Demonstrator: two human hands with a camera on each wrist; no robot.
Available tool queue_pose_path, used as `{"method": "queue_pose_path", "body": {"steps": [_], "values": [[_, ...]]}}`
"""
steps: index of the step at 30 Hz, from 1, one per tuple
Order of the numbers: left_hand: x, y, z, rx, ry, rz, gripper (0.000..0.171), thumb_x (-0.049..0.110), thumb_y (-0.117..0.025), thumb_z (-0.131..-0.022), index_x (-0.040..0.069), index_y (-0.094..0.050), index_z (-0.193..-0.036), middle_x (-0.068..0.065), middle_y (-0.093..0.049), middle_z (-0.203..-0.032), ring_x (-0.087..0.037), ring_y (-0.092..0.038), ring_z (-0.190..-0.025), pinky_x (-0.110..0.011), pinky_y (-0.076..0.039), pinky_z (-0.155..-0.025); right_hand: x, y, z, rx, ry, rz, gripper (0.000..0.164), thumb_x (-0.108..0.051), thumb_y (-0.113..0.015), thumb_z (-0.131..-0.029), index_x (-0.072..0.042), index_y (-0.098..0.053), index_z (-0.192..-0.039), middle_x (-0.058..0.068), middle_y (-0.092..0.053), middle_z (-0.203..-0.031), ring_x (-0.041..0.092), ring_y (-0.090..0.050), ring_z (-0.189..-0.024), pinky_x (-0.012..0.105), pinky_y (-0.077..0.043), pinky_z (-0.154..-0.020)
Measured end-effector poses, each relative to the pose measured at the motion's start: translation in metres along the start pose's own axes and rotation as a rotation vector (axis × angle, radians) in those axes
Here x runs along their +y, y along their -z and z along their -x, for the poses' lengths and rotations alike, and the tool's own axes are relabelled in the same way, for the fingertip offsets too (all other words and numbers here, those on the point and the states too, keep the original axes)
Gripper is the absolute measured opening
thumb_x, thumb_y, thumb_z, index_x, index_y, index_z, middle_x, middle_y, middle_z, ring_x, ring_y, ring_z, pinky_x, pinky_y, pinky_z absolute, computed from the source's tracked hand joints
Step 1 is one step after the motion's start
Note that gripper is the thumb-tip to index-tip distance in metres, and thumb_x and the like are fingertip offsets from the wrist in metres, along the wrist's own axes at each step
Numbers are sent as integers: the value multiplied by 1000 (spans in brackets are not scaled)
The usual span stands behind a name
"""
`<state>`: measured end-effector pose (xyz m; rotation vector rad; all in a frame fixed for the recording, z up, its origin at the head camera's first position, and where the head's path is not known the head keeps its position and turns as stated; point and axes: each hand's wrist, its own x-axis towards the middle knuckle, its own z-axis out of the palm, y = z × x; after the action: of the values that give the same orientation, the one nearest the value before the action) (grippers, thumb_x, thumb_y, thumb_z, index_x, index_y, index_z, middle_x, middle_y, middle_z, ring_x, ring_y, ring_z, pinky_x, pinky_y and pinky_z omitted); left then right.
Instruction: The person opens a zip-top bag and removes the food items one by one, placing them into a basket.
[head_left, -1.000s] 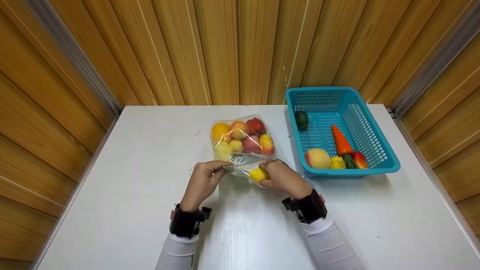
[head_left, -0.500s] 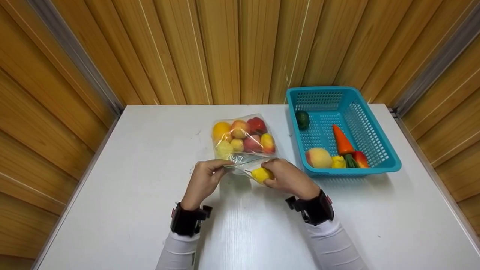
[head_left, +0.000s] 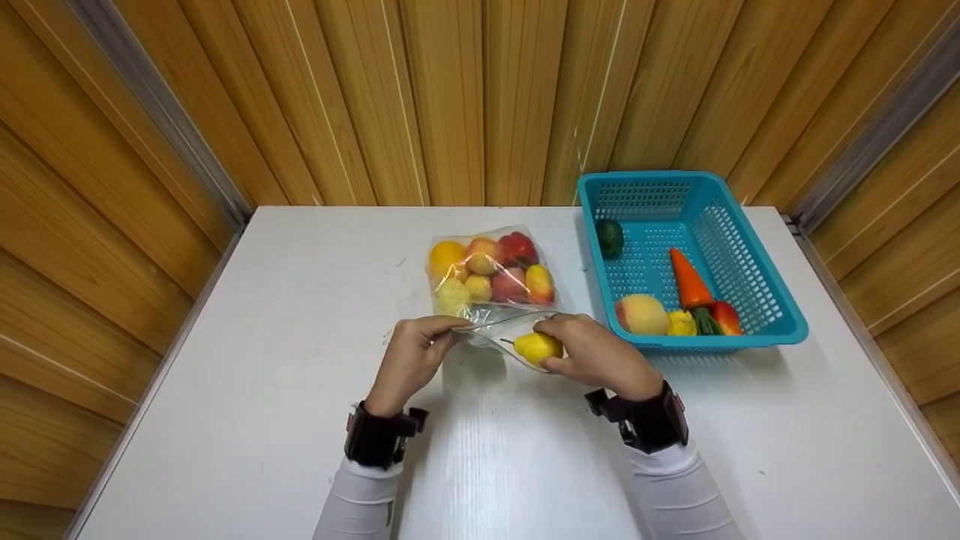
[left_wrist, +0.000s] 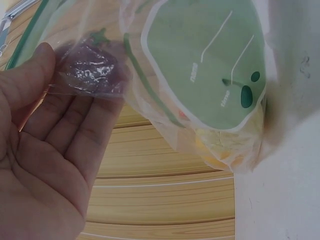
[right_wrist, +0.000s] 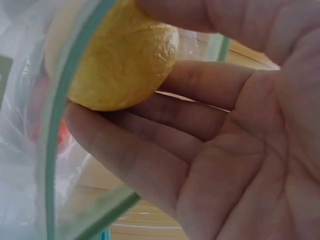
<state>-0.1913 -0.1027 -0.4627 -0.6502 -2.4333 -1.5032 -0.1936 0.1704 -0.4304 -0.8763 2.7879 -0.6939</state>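
Note:
A clear zip bag [head_left: 495,321] lies mid-table, its mouth spread toward the person. Inside show several fruits, among them an orange [head_left: 448,259] and a red bell pepper [head_left: 517,248]. At the left end of the mouth, my left hand [head_left: 411,360] pinches the bag's edge between thumb and fingers. My right hand [head_left: 604,354] holds a yellow pear [head_left: 537,348], stem pointing left, within the bag's mouth. In the right wrist view the green zip strip [right_wrist: 52,135] passes in front of the pear. The left wrist view shows the bag's green printed label [left_wrist: 205,65].
A teal basket [head_left: 772,289] stands right of the bag. It holds a carrot [head_left: 688,277], a peach [head_left: 642,314], a dark green item [head_left: 610,238], a yellow item [head_left: 681,323] and a red-yellow fruit [head_left: 727,318]. Wood-panelled walls [head_left: 450,105] enclose the white table [head_left: 315,285].
My right hand has moved a little to the right with the pear, and the bag's mouth stands wider. The left hand keeps its grip on the edge, nearly still.

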Motion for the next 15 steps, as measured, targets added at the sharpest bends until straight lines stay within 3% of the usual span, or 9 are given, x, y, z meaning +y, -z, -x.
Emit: {"method": "queue_pose_path", "body": {"steps": [7,15], "values": [[-1,0,0,0,-3,-1,13,0,-74,-92,3,-82,-102,-9,-79,-100,-20,-75,-95,-34,-61,-83,4,7,6,-5,22,-25,31,-12,-76,-90,-1,-71,-118,5,-69,-95,23,-58,-84,34,-52,-76],[-1,0,0,1,-11,-6,13,0,-73,-92,3,-82,-102,-8,-79,-101,-21,-75,-96,-35,-61,-85,5,15,13,8,12,-45,42,-11,-75,-90,4,-68,-129,13,-73,-113,27,-62,-96,47,-56,-91]]}}
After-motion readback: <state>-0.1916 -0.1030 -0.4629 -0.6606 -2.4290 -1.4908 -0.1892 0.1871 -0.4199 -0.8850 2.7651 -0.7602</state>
